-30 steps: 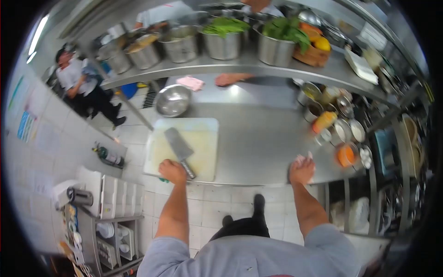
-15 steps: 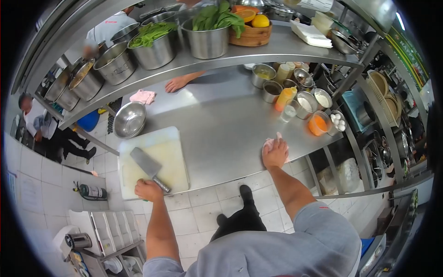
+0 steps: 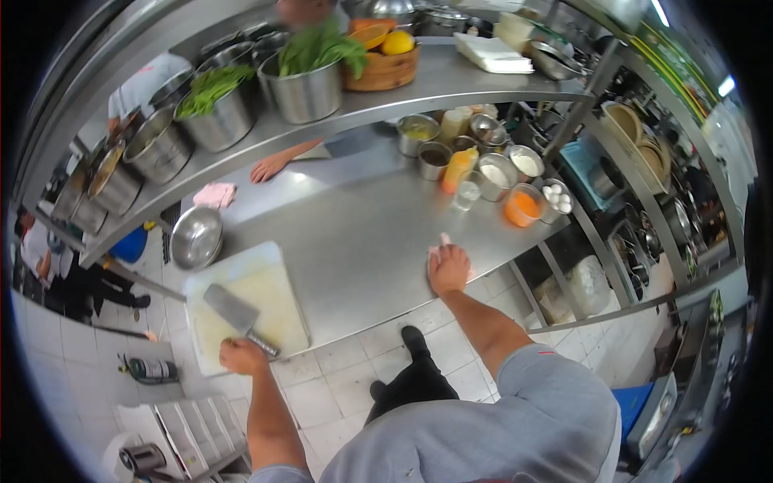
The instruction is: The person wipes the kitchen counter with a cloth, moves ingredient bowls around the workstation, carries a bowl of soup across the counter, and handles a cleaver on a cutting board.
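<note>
My left hand (image 3: 243,355) is closed at the front edge of a white cutting board (image 3: 282,310), beside the handle of a cleaver (image 3: 232,307) lying flat on the board. What its curled fingers hold, if anything, is hidden. Over to the right, my right hand (image 3: 449,270) is wrapped over a pink cloth (image 3: 444,240) on the steel counter, near the front edge. Only bits of the cloth show around the fingers.
A steel bowl (image 3: 196,237) stands behind the board, near another pink cloth (image 3: 214,195). Another person's hand (image 3: 270,167) rests across the counter (image 3: 346,233). Orange-filled tub (image 3: 522,206), eggs (image 3: 556,196) and bottles stand at right. An overhead shelf (image 3: 354,110) carries pots of greens.
The view has shifted, so the counter and its contents sit further left in the picture. Both hands keep nearly the same places by the board and on the cloth.
</note>
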Action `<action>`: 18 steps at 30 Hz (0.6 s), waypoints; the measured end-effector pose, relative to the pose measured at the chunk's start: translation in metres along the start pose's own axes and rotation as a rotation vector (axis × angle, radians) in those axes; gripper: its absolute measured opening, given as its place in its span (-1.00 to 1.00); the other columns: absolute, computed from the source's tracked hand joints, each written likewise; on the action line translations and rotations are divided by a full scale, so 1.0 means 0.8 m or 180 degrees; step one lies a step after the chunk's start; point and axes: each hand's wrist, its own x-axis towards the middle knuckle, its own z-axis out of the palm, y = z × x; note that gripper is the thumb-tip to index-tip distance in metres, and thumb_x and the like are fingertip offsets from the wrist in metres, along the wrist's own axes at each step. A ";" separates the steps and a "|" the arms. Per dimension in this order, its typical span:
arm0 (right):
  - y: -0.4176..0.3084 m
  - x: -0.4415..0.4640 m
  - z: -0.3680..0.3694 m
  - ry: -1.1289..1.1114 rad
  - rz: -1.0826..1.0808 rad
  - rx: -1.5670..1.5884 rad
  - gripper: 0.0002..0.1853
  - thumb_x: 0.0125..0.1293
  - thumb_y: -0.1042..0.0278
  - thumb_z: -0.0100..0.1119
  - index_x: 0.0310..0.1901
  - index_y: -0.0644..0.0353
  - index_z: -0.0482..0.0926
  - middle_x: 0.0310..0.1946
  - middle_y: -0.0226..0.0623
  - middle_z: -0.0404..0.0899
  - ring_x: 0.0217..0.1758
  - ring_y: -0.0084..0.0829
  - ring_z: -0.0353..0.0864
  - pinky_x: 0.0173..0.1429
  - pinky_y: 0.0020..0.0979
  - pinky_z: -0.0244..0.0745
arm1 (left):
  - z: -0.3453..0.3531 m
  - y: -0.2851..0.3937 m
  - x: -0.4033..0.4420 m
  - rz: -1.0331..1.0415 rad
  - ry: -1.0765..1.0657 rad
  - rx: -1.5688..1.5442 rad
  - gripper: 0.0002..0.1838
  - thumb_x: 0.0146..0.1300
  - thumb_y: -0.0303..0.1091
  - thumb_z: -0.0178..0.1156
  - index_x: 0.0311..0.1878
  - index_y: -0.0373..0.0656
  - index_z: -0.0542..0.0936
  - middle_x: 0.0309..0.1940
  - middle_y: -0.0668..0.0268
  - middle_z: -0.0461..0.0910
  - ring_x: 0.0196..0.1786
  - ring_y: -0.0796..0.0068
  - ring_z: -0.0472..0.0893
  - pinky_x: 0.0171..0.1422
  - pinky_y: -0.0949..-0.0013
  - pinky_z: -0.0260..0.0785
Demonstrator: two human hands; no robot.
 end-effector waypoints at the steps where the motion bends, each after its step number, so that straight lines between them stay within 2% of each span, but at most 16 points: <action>1: 0.000 -0.005 -0.007 0.0085 0.0062 0.0000 -0.38 0.53 0.01 0.22 0.51 0.14 0.56 0.30 -0.04 0.61 0.44 0.09 0.50 0.57 0.14 0.33 | -0.001 -0.003 0.001 0.0074 0.0046 -0.0011 -0.72 0.40 -0.36 0.26 0.12 -0.15 0.72 0.07 0.05 0.73 0.24 -0.16 0.58 0.33 -0.24 0.42; 3: -0.007 -0.010 -0.017 -0.0347 -0.0270 0.0180 -0.56 0.49 0.16 0.30 0.29 0.18 0.70 0.15 -0.12 0.67 0.32 0.08 0.58 0.46 0.15 0.47 | -0.009 0.002 0.001 0.0084 0.0043 -0.0048 -0.72 0.42 -0.35 0.26 0.13 -0.16 0.72 0.07 0.03 0.74 0.26 -0.17 0.60 0.31 -0.25 0.46; 5: 0.003 -0.025 -0.030 -0.0722 -0.0722 0.0836 -0.61 0.53 0.17 0.35 0.27 0.16 0.70 0.11 -0.03 0.71 0.23 0.09 0.68 0.35 0.04 0.60 | -0.020 0.011 0.001 0.0056 0.0063 -0.0030 -0.72 0.41 -0.35 0.27 0.12 -0.16 0.73 0.04 0.02 0.74 0.24 -0.16 0.62 0.29 -0.27 0.47; 6: 0.013 -0.021 -0.047 -0.0660 -0.0678 0.0822 -0.61 0.53 0.17 0.35 0.27 0.16 0.70 0.11 -0.03 0.71 0.23 0.09 0.68 0.35 0.04 0.60 | -0.019 0.009 0.003 0.0104 0.0054 -0.0090 -0.72 0.41 -0.35 0.27 0.12 -0.16 0.73 0.04 0.02 0.74 0.24 -0.16 0.62 0.29 -0.27 0.47; 8: 0.033 -0.016 -0.096 -0.2125 -0.1216 0.2113 -0.45 0.56 0.01 0.42 0.38 0.20 0.65 0.12 0.03 0.74 0.16 0.04 0.78 0.27 -0.10 0.68 | -0.014 0.005 0.003 -0.0011 -0.0039 0.0054 -0.72 0.41 -0.32 0.26 0.11 -0.15 0.73 0.03 0.02 0.74 0.21 -0.17 0.64 0.27 -0.27 0.48; 9: 0.041 -0.005 -0.123 -0.2078 -0.1209 0.2096 -0.45 0.56 0.01 0.42 0.38 0.20 0.65 0.12 0.03 0.74 0.16 0.04 0.78 0.27 -0.10 0.68 | -0.014 0.004 0.003 0.0006 -0.0044 0.0008 -0.72 0.41 -0.32 0.26 0.11 -0.15 0.73 0.03 0.02 0.74 0.21 -0.17 0.64 0.27 -0.27 0.48; 11: 0.028 0.055 -0.228 -0.1839 -0.0826 0.2004 -0.52 0.59 -0.06 0.42 0.26 0.15 0.67 0.02 -0.01 0.78 0.17 -0.16 0.81 0.28 -0.15 0.67 | -0.019 0.008 0.003 -0.0053 -0.0088 0.0060 -0.73 0.43 -0.30 0.24 0.10 -0.14 0.74 0.02 0.00 0.74 0.18 -0.18 0.64 0.25 -0.28 0.48; 13: 0.032 0.131 -0.315 -0.1000 -0.0633 0.1916 -0.49 0.59 -0.05 0.42 0.31 0.16 0.62 0.00 -0.10 0.77 0.16 -0.23 0.79 0.28 -0.16 0.67 | -0.020 0.010 0.002 -0.0120 -0.0138 0.0038 -0.73 0.45 -0.29 0.22 0.09 -0.15 0.74 0.02 -0.01 0.74 0.19 -0.19 0.64 0.26 -0.28 0.48; 14: 0.038 0.174 -0.355 -0.0657 -0.0574 0.1893 -0.51 0.60 0.01 0.42 0.31 0.18 0.58 0.05 -0.14 0.75 0.19 -0.26 0.77 0.29 -0.15 0.66 | -0.019 0.007 0.002 -0.0131 -0.0122 -0.0020 -0.73 0.45 -0.29 0.21 0.09 -0.17 0.74 0.02 -0.03 0.74 0.18 -0.20 0.63 0.26 -0.29 0.48; 15: 0.043 0.215 -0.382 0.0384 -0.0964 0.2020 -0.58 0.58 0.12 0.44 0.26 0.19 0.60 0.06 -0.14 0.70 0.19 -0.21 0.75 0.27 -0.17 0.64 | -0.021 0.011 0.002 -0.0138 -0.0097 -0.0077 -0.73 0.45 -0.30 0.21 0.09 -0.19 0.74 0.02 -0.04 0.74 0.18 -0.20 0.63 0.26 -0.29 0.47; 16: 0.053 0.263 -0.412 0.1256 -0.1318 0.1390 -0.64 0.54 0.22 0.45 0.21 0.19 0.62 0.06 -0.11 0.65 0.17 -0.09 0.73 0.27 -0.16 0.63 | -0.038 0.029 0.000 -0.0272 -0.0157 -0.0089 -0.72 0.47 -0.30 0.20 0.09 -0.23 0.73 0.02 -0.06 0.74 0.20 -0.21 0.62 0.29 -0.28 0.46; 17: 0.064 0.305 -0.429 0.1803 -0.1166 0.1072 -0.69 0.53 0.23 0.44 0.16 0.17 0.67 0.04 -0.09 0.61 0.13 0.02 0.71 0.26 -0.13 0.63 | -0.034 0.032 0.001 -0.0281 -0.0132 -0.0088 -0.72 0.47 -0.30 0.20 0.09 -0.23 0.73 0.02 -0.06 0.74 0.20 -0.21 0.62 0.29 -0.28 0.46; 18: 0.068 0.340 -0.442 0.2098 -0.0853 0.1000 -0.73 0.56 0.17 0.41 0.13 0.12 0.72 0.10 -0.08 0.63 0.17 0.03 0.72 0.26 -0.09 0.63 | -0.028 0.027 0.002 -0.0286 -0.0091 -0.0164 -0.72 0.47 -0.31 0.19 0.09 -0.24 0.73 0.02 -0.06 0.74 0.22 -0.22 0.61 0.32 -0.26 0.45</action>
